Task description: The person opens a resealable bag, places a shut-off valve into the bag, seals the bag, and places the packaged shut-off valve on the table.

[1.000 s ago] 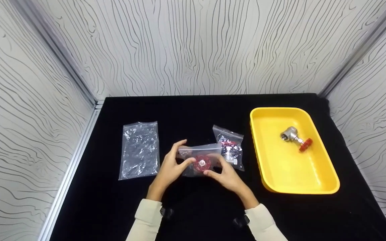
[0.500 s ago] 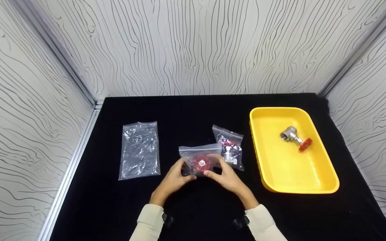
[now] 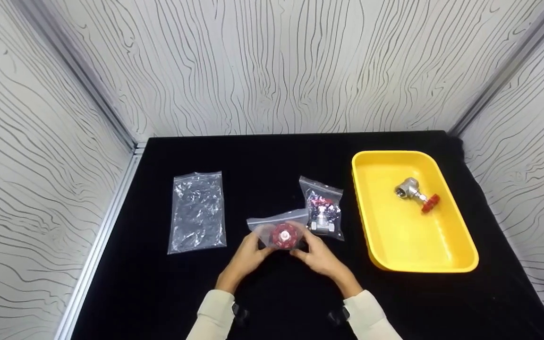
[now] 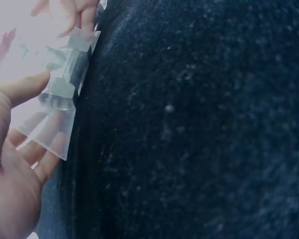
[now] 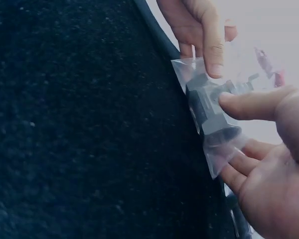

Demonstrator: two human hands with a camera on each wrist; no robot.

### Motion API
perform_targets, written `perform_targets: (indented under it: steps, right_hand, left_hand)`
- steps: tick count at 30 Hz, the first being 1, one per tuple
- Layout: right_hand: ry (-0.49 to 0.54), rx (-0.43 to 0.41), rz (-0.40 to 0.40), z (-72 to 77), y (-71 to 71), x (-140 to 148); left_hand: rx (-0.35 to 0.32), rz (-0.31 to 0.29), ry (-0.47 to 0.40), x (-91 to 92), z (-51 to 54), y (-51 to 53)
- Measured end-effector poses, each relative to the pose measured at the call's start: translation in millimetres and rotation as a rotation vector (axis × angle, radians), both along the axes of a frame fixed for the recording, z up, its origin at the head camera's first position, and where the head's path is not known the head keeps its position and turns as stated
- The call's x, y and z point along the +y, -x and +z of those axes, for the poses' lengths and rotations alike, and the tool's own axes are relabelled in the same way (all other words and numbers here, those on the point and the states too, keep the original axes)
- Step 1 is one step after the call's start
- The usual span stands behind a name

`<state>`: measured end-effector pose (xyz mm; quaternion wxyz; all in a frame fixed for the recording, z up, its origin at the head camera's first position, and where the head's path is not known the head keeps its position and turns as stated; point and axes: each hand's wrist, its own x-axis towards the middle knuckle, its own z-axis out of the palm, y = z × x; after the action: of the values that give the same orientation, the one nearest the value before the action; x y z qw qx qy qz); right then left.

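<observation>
A clear zip bag [image 3: 265, 222] stands between both hands at the middle of the table. Inside it is a valve with a red handwheel [image 3: 284, 236], which faces up toward the head camera. My left hand [image 3: 245, 259] holds the bagged valve from the left, thumb in front and fingers behind. From the right, my right hand [image 3: 323, 258] grips it the same way. Both wrist views show the valve's metal body [image 4: 65, 74] through the plastic, with a thumb of each hand against it. Just behind the right hand lies a second zip bag [image 3: 321, 189] with another red-handled valve [image 3: 322, 219].
To the left, a flat clear zip bag [image 3: 197, 212] lies on the black cloth [image 3: 262, 165]. A yellow tray [image 3: 409, 250] at the right holds an unbagged valve [image 3: 416, 193] with a red handwheel. Patterned panels [image 3: 272, 66] enclose the table.
My left hand has moved down from the bag's upper left to its lower side. The held bag has tilted, its top edge dropping at the left. My right hand has hardly moved.
</observation>
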<state>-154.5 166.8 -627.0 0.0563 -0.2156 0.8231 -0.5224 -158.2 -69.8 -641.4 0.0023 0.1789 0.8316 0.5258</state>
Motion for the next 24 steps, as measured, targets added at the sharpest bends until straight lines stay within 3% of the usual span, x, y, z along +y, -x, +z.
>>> perform_targets:
  steps: [4, 13, 24]
  right_hand:
    - [-0.039, 0.027, -0.032, -1.1, 0.4, -1.3]
    - [-0.013, 0.016, -0.076, -0.8, 0.5, -3.9]
    - [0.07, -0.085, -0.083, 3.8, 3.2, -9.9]
  left_hand:
    - [0.004, -0.002, 0.005, 0.7, -1.2, 0.7]
    - [-0.005, 0.026, -0.063, 1.3, -2.2, 0.7]
    - [-0.095, 0.025, -0.14, -0.5, 2.5, 1.5]
